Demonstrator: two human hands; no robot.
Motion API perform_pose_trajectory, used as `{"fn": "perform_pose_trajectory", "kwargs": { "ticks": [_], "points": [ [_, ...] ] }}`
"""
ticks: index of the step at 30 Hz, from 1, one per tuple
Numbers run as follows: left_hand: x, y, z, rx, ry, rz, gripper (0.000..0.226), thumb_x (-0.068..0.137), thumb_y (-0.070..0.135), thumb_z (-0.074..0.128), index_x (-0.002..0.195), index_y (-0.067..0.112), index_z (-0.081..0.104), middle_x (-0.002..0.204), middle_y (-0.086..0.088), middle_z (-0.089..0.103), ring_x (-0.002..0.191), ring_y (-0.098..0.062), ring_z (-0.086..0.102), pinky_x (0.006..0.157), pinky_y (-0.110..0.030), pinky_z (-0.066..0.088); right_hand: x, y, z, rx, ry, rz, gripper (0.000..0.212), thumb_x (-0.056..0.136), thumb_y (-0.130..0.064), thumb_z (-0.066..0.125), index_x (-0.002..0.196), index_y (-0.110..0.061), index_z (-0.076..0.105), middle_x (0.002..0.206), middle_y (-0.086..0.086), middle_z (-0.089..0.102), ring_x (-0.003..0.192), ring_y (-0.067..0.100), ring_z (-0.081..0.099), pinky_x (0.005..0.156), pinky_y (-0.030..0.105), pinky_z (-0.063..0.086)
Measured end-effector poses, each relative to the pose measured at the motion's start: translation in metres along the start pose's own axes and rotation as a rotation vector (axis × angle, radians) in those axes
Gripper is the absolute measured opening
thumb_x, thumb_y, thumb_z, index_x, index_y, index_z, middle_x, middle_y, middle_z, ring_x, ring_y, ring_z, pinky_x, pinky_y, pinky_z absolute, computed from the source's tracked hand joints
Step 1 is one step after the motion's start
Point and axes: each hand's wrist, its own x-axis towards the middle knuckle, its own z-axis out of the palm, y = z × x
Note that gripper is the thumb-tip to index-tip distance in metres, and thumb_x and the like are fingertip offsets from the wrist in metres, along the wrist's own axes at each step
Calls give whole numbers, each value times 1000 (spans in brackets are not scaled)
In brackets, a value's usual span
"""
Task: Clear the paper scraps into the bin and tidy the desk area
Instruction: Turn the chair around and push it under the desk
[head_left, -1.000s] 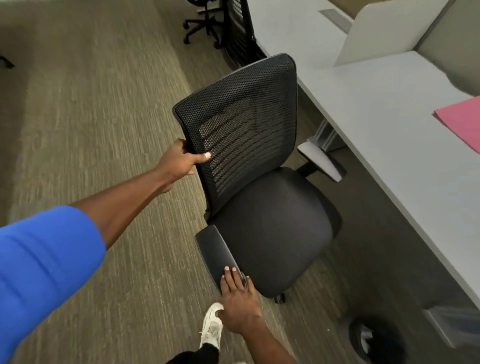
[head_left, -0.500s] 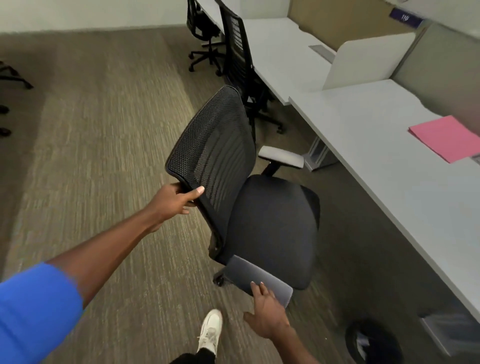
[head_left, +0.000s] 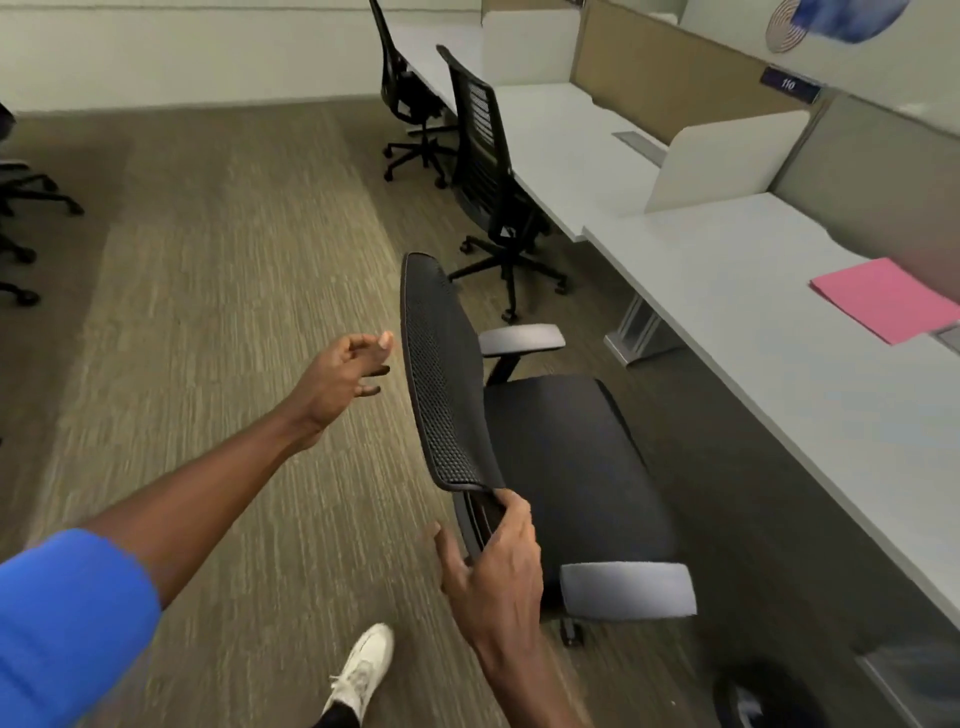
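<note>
Fingers of right hand: curled over lower edge of mesh backrest of black swivel office chair, thumb spread on near side, grip closed on backrest frame. Fingers of left hand: loosely spread and half bent, holding nothing, just beside left edge of backrest, not touching. Blue sleeve on left upper arm at lower left.

Chair position: on grey-brown carpet, seat facing long white desk, backrest edge-on to camera, two grey armrests visible on far and near sides. Flat pink paper folder: on desk surface at right edge, well apart from both hands. Round black bin: on floor at lower right, beside desk; something white inside, too blurred to identify. White sneaker: on carpet at bottom centre. Two further black chairs at adjoining desks beyond.
</note>
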Motion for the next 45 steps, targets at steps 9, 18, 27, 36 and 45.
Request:
{"fn": "perform_pose_trajectory", "kwargs": {
  "ticks": [9, 18, 27, 36, 45],
  "points": [
    [94, 4, -12, 80, -142, 19, 114, 63, 79, 85, 150, 15, 49, 151, -1, 58, 132, -19, 65, 109, -46, 56, 13, -57, 3, -324, 264, 11, 74, 86, -84, 51, 134, -27, 58, 131, -5, 67, 121, 20, 64, 100, 46, 55],
    [163, -4, -12, 266, -273, 102, 84, 78, 56, 87, 149, 25, 53, 133, -3, 68, 122, -21, 68, 110, -43, 57, 33, -68, 13, -617, 319, 229, 67, 87, -79, 55, 120, -22, 65, 107, 0, 71, 99, 28, 67, 88, 47, 55],
    [170, -4, 36, 313, -241, 286, 51, 89, 39, 86, 133, 24, 67, 131, -11, 58, 111, -27, 67, 103, -48, 60, 39, -54, -5, -699, 399, 250, 80, 97, -84, 37, 132, -21, 71, 106, 3, 75, 96, 28, 69, 85, 45, 54],
    [188, -10, 62, 299, -284, 361, 56, 81, 59, 84, 129, 36, 65, 127, 2, 55, 95, 2, 65, 79, -10, 53, 53, -26, -19, -745, 463, 236, 75, 96, -83, 43, 136, -25, 69, 107, 2, 74, 96, 25, 69, 84, 43, 51],
    [204, 0, 115, 336, -301, 377, 62, 74, 72, 79, 125, 40, 62, 130, 2, 54, 98, -7, 65, 89, -30, 58, 81, 19, -52, -804, 457, 275, 71, 95, -83, 45, 141, -32, 63, 113, -1, 72, 104, 25, 64, 87, 44, 46]
  ]
}}
